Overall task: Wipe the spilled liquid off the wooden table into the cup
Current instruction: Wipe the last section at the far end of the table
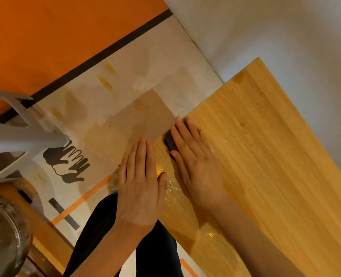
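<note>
Liquid (170,185) lies as a glossy film on the surface (265,140), in the gap between the two hands near the left edge.

Its wet streak runs long from lower right, where another glint (210,234) shows, up toward the edge at frame centre, following the wood grain. The left hand (140,182) lies flat with fingers straight and together, overhanging the surface edge, thumb touching the film. The right hand (195,158) is also flat, fingers straight and slightly spread, pressing down just right of the film; a small dark object (170,142) sits under its fingertips, and what it is cannot be told. Both hands are about equally near the film. No cup is in view, so the push direction toward it is a guess: likely off the left edge.
</note>
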`<state>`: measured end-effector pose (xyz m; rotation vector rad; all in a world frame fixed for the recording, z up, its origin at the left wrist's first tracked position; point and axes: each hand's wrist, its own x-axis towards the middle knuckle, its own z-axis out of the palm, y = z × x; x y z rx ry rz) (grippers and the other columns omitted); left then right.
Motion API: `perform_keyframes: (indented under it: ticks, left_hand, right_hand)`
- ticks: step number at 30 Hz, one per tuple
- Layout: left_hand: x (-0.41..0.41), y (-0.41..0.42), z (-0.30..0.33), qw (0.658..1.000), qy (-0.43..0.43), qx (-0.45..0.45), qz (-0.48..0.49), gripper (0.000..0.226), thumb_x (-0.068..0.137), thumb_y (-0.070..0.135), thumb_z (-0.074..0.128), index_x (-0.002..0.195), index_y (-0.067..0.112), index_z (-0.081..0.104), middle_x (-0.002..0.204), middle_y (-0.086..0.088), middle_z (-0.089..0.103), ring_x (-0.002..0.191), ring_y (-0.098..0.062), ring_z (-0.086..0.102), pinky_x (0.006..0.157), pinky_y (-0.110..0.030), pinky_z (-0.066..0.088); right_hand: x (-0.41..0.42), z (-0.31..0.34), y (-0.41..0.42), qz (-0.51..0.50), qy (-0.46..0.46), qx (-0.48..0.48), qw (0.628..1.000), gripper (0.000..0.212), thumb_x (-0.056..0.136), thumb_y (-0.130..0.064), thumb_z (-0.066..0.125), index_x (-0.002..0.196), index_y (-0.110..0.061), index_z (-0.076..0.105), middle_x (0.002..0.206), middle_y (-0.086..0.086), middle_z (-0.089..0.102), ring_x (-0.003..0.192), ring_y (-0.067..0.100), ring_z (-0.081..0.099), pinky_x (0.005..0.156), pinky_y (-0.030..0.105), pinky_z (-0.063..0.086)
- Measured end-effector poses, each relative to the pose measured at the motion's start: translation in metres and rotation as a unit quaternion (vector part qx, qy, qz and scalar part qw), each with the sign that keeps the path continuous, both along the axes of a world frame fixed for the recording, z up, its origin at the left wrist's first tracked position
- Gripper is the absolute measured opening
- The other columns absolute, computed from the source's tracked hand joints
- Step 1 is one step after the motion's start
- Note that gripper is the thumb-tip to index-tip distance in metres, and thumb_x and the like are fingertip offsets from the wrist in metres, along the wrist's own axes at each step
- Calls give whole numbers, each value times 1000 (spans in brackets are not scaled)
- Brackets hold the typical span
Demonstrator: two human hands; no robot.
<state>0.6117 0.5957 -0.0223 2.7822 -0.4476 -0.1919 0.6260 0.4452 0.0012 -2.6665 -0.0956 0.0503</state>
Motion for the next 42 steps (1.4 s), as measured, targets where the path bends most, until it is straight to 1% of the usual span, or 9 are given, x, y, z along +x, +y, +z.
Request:
perform_keyframes:
  ticks: [2,7,11,14,21,27,33,39,42]
  left_hand:
    - [1,0,1,1000,-7,-4,3,65,107,38,23,158,-1,14,167,-19,17,153,-29,21,126,-37,2]
    - [1,0,3,999,-6,-32,7,63,107,35,22,158,-1,14,168,-17,13,154,-25,13,127,-32,-4]
    - [1,1,4,1000,-1,-28,9,64,104,29,28,159,-2,14,168,-17,12,155,-25,13,127,-32,-3]
    - [0,1,7,999,5,-31,13,64,104,29,28,160,-1,16,169,-17,13,155,-27,15,128,-36,0]
    - [11,-46,16,998,5,-54,-27,61,108,28,22,162,5,8,170,-14,3,158,-25,0,128,-37,-1]
    - [28,-68,5,999,7,-27,-44,62,108,31,16,161,2,5,170,-17,-2,158,-28,-2,126,-40,-2]
    - [30,-66,5,998,-3,-25,-53,60,109,31,18,160,0,11,170,-18,1,158,-29,1,127,-32,-9]
    - [31,-68,6,998,9,-20,-51,61,109,32,18,162,3,8,171,-14,-5,159,-26,-5,127,-31,-12]
    - [31,-69,4,999,1,-17,-48,61,109,32,19,161,2,9,170,-14,-3,158,-26,-3,127,-31,-11]
  right_hand:
    - [13,-6,-33,-18,-14,0,1000,46,104,-25,35,147,-7,38,156,8,30,149,23,19,123,41,14]
    - [43,-10,-70,-256,-26,60,964,44,105,-23,36,147,-12,38,158,5,28,150,21,12,123,44,9]
    - [-22,-8,4,-113,-32,58,991,41,104,-22,42,144,-12,44,155,4,34,150,21,15,123,43,12]
    - [-33,-9,-12,-10,-31,31,999,40,104,-22,43,142,-11,47,153,5,38,148,21,21,122,43,17]
    - [1,-4,-61,-268,-55,168,947,35,99,-15,54,134,-16,57,149,1,44,148,18,21,122,47,13]
    - [-45,1,-80,-26,-38,56,997,38,101,-25,48,138,-16,54,151,-1,42,147,17,24,122,46,13]
    - [-5,-6,-130,-338,-46,72,937,40,102,-21,44,140,-13,51,153,4,39,148,25,19,120,54,11]
    - [-23,-9,-86,-7,-52,30,998,41,103,-22,45,143,-13,46,154,2,37,148,21,19,123,43,11]
    - [13,-15,-127,-68,-64,14,996,41,103,-22,44,143,-13,46,153,4,39,147,24,23,121,48,16]
